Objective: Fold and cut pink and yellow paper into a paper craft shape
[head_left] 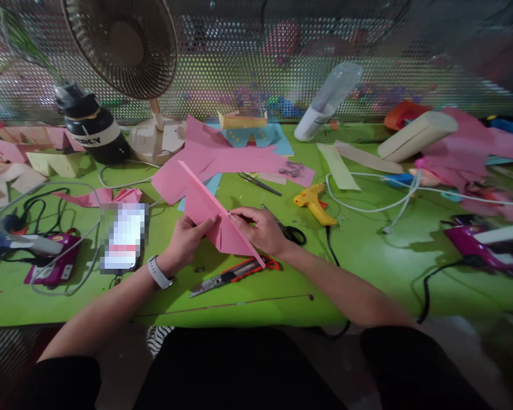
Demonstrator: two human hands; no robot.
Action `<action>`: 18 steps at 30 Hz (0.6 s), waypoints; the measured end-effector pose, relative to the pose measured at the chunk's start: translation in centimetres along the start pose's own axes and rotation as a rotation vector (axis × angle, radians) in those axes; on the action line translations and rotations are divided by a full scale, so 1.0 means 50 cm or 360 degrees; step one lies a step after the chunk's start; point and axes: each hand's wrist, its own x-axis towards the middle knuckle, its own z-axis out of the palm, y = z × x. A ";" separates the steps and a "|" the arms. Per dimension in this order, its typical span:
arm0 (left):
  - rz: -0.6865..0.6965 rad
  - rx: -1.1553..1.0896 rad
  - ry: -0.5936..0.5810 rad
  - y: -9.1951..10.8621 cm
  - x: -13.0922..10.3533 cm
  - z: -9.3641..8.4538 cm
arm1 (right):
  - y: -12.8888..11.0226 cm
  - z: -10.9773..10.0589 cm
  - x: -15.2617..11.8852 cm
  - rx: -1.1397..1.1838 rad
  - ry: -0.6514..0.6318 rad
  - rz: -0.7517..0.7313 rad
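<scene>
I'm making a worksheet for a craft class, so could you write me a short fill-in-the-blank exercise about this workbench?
The left hand and the right hand hold folded paper whose colour is ____.
The wristband is worn on the ____ wrist.
The glue gun has a body coloured ____.
The utility knife lies on a tabletop whose colour is ____.

Missing words: pink; left; yellow; green.

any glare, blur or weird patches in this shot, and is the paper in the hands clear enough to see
In the head view, the green table shows a pale sheen right of the yellow glue gun; in the head view, coarse pixel blocks mask the phone; also in the head view, the mesh turns dark and smeared toward the upper right, while the folded pink paper reads fairly clearly.
</scene>
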 end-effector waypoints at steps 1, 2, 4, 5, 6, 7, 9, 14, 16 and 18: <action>-0.0019 -0.0023 0.0000 0.000 0.000 0.000 | -0.001 -0.001 0.001 -0.0005 0.0003 0.0003; -0.0042 -0.0040 -0.0001 0.000 0.000 0.001 | -0.002 -0.002 0.001 -0.0009 0.0005 0.0009; -0.0088 -0.0069 0.0014 0.000 0.001 0.002 | -0.002 -0.002 0.002 -0.0013 0.0001 0.0023; -0.0111 -0.0082 0.0030 -0.001 0.001 0.003 | -0.002 -0.002 0.002 -0.0015 -0.0013 0.0035; -0.0133 -0.0094 0.0051 -0.001 0.002 0.003 | -0.001 -0.002 0.002 -0.0024 -0.0041 0.0050; -0.0150 -0.0105 0.0078 -0.002 0.003 0.003 | 0.001 -0.001 0.001 -0.0050 -0.0064 0.0067; -0.0175 -0.0109 0.0131 -0.005 0.006 0.003 | 0.007 -0.001 0.002 -0.0153 -0.0090 0.0091; -0.0429 0.0024 0.0052 0.007 0.003 -0.004 | 0.029 -0.022 0.018 -0.0468 -0.0121 0.0020; -0.0728 0.0254 -0.0302 0.026 -0.009 -0.005 | 0.041 -0.032 0.029 -0.0568 -0.0143 0.0023; -0.0890 0.0602 -0.0779 0.047 -0.027 -0.003 | 0.054 -0.037 0.038 -0.0650 -0.0175 0.0019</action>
